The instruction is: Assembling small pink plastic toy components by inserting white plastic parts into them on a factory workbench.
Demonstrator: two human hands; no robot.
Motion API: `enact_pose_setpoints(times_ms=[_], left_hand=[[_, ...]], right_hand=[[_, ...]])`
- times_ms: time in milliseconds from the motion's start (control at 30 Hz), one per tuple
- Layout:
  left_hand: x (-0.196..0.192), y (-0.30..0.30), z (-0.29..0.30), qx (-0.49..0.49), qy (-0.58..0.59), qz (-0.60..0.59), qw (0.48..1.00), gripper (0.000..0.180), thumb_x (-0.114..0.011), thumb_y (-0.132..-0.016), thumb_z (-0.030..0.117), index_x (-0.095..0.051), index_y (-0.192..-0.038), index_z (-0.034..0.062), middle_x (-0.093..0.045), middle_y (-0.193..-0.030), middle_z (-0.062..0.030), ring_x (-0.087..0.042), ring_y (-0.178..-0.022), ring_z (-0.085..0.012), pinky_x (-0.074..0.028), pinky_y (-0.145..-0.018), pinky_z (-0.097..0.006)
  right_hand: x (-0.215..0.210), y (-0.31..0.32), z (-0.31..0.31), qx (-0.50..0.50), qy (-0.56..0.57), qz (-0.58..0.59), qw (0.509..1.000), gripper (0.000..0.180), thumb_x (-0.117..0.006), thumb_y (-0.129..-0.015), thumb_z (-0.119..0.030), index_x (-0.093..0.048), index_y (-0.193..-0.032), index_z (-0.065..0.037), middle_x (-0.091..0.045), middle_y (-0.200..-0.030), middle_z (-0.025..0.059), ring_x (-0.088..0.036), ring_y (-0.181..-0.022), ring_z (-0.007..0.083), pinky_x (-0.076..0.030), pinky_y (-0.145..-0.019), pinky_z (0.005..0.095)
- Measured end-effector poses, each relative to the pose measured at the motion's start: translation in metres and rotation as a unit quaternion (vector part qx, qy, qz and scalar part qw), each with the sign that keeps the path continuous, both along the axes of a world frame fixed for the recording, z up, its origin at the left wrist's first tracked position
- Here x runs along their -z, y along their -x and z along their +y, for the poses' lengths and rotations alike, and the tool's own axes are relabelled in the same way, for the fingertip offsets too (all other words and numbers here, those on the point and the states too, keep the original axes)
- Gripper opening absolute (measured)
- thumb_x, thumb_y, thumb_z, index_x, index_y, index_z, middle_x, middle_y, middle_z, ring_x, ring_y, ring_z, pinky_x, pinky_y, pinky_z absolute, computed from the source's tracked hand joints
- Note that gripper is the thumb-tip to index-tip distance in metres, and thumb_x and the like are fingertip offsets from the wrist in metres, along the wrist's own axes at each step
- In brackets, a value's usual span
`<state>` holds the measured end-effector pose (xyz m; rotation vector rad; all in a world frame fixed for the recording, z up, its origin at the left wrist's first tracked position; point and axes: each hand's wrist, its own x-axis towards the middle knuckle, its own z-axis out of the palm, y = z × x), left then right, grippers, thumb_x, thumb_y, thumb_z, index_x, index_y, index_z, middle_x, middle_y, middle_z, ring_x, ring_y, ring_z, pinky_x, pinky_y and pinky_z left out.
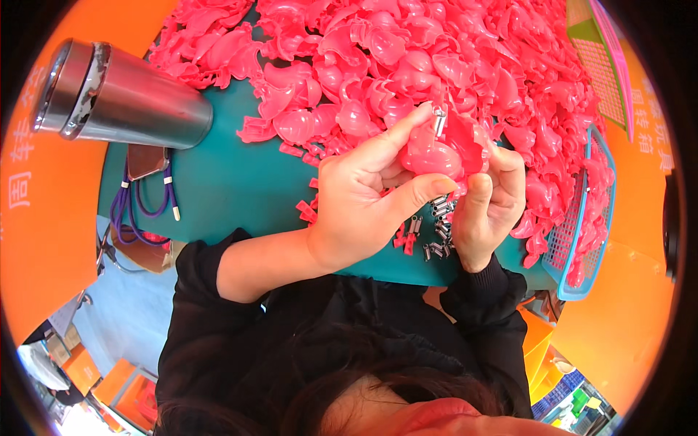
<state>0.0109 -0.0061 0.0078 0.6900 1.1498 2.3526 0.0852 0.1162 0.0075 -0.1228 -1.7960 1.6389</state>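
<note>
Both my hands grip one hollow pink plastic shell (436,158) above the near part of the green table. My left hand (356,196) is closed on its left side, thumb along the lower edge and index finger reaching up to the top. My right hand (493,200) pinches the right side with bent fingers. A small shiny metal cylinder (439,122) sits at the shell's upper end, by my left index fingertip. Below my hands lie several small metal cylinders (442,225) and small pink pieces (405,240), partly hidden by my fingers.
A large heap of pink shells (407,54) covers the far side of the green table (240,182). A steel tumbler (142,94) lies at the left, beside a phone with a purple cord (149,160). At the right stands a blue basket (582,247) with pink parts; a green-and-pink basket (600,65) is beyond.
</note>
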Motion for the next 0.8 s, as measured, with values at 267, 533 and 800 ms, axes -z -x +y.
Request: enact_pose_setpoints(times_ms=[267, 533, 800], left_hand=[[-0.0017, 0.0041, -0.0011, 0.015, 0.054, -0.021, 0.998, 0.057, -0.064, -0.085, -0.002, -0.038, -0.134, -0.0086, -0.063, -0.105, -0.0128, -0.061, -0.093, -0.0132, -0.051, -0.083, -0.027], [0.001, 0.007, 0.0002, -0.001, 0.056, -0.018, 0.998, 0.055, -0.064, -0.085, -0.001, -0.039, -0.133, -0.0092, -0.061, -0.108, -0.0113, -0.058, -0.096, -0.0117, -0.05, -0.085, -0.027], [0.0014, 0.0051, -0.0008, -0.009, 0.068, -0.002, 0.998, 0.053, -0.064, -0.086, 0.001, -0.041, -0.131, -0.0103, -0.061, -0.108, -0.0107, -0.058, -0.096, -0.0114, -0.05, -0.084, -0.026]], right_hand=[[-0.006, 0.0002, 0.0, -0.009, -0.019, -0.049, 0.999, 0.025, -0.055, -0.092, -0.006, -0.05, -0.114, 0.004, -0.061, -0.11, 0.0119, -0.058, -0.096, 0.0119, -0.044, -0.085, 0.0243], [-0.0046, 0.0001, 0.0018, -0.023, -0.019, -0.059, 0.998, 0.026, -0.058, -0.089, -0.001, -0.051, -0.113, 0.006, -0.062, -0.104, 0.01, -0.06, -0.093, 0.0114, -0.046, -0.081, 0.0216], [0.0001, -0.0015, 0.0011, -0.006, -0.052, -0.077, 0.996, 0.024, -0.059, -0.088, 0.001, -0.051, -0.111, 0.007, -0.063, -0.104, 0.0115, -0.06, -0.094, 0.012, -0.046, -0.081, 0.0221]])
